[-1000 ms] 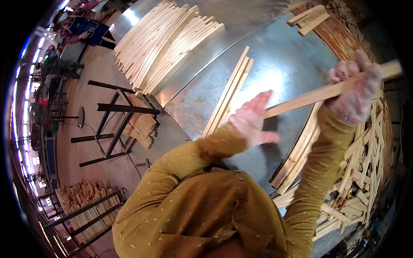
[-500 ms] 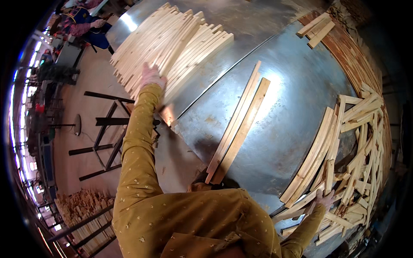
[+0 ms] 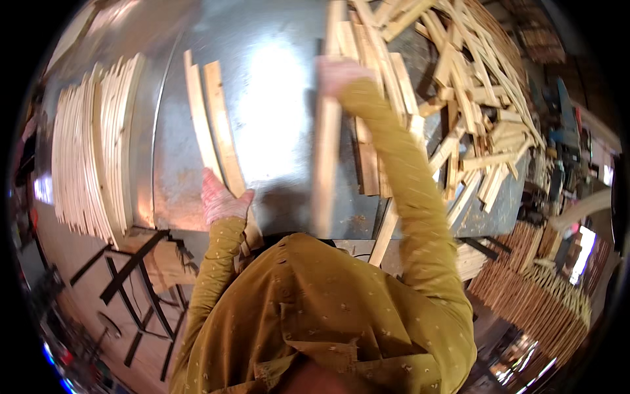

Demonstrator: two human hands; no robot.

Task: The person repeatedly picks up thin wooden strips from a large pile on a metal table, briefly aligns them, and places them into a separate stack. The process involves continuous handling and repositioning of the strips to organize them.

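Observation:
My right hand (image 3: 344, 75), blurred by motion, is closed on a pale wooden strip (image 3: 326, 157) that runs lengthwise over the metal table (image 3: 275, 131). My left hand (image 3: 225, 198) lies at the near ends of two wooden strips, its thumb spread away from the fingers. The left strip (image 3: 201, 118) passes under the fingers; the other strip (image 3: 223, 125) runs between fingers and thumb. Right of my right hand, several longer strips (image 3: 367, 154) lie side by side, partly behind my sleeve.
A neat row of wooden strips (image 3: 85, 151) lies at the table's left. At the right is a jumbled heap of strips (image 3: 472, 118). Below the table edge stand a dark metal frame (image 3: 134, 272) at left and stacked strips (image 3: 525, 289) at right.
The view has turned rightward. My left hand has left the row of strips and come to the two strips in the middle. My right hand has lifted a strip from the heap's side.

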